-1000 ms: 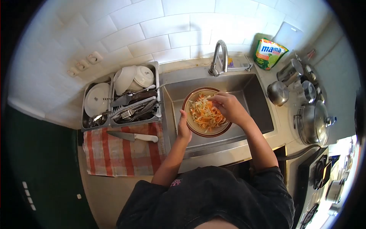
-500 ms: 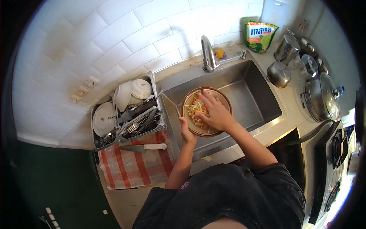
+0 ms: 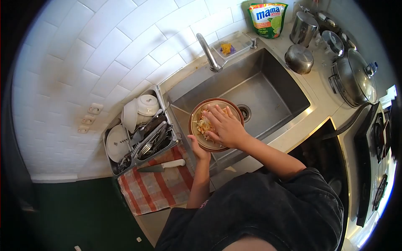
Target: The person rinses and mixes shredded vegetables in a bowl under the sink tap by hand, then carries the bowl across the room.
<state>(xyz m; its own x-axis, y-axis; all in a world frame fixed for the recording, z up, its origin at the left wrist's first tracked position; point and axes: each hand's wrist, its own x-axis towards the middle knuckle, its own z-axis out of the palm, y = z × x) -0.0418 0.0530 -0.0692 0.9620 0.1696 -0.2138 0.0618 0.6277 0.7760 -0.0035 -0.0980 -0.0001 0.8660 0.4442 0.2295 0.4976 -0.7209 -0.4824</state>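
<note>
Tiles [image 3: 134,46] are backing the sink [image 3: 276,104]; over it, the left hand [image 3: 201,149], fingers partly hidden, is cupping the bowl [image 3: 195,118], ideally holding it level; the right hand [image 3: 226,127], open, is covering shredded vegetables [image 3: 204,126], visibly grasping nothing.

Cntr [image 3: 321,95] holds cloth [image 3: 155,188], pouch [image 3: 269,23] & lg. pot [image 3: 346,81].

One brown-rimmed bowl [image 3: 195,113], three wall sockets [image 3: 88,120], one faucet [image 3: 208,53]

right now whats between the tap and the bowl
In the head view, only bare sink shows between the tap and the bowl: its back rim and a strip of basin, with nothing standing there.
</note>
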